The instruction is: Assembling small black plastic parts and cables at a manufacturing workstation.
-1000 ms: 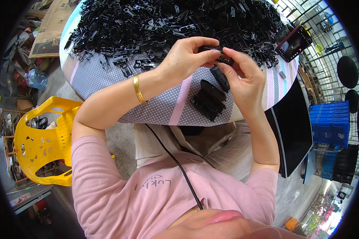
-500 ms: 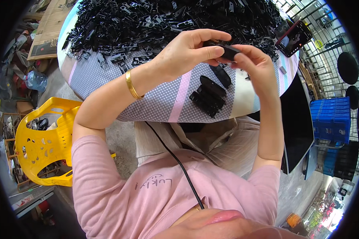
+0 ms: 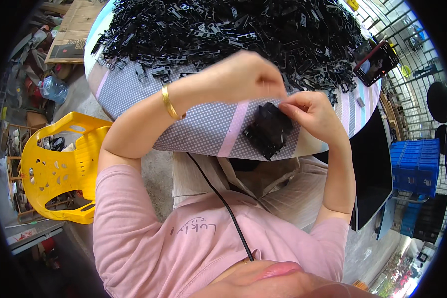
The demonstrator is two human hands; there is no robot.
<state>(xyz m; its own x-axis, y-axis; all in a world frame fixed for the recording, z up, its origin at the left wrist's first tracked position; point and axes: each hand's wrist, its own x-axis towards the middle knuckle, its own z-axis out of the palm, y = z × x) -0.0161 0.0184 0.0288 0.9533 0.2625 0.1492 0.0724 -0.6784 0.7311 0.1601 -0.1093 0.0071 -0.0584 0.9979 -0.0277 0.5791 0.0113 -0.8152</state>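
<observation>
A: Left hand (image 3: 248, 77)?
B: Blurred, fingers curled above the table (image 3: 198, 130); can't tell if anything's held.
A: Right hand (image 3: 317, 113)?
B: Thumb and fingers nearly together, right beside the black parts (image 3: 269, 133); grip unclear.
A: Parts' spot?
B: Table's near side; clip pile (image 3: 223, 35) far.

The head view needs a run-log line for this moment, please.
left hand: blurred, grip unclear | right hand: beside clustered black parts, contact unclear | table: black pieces heaped at far side
</observation>
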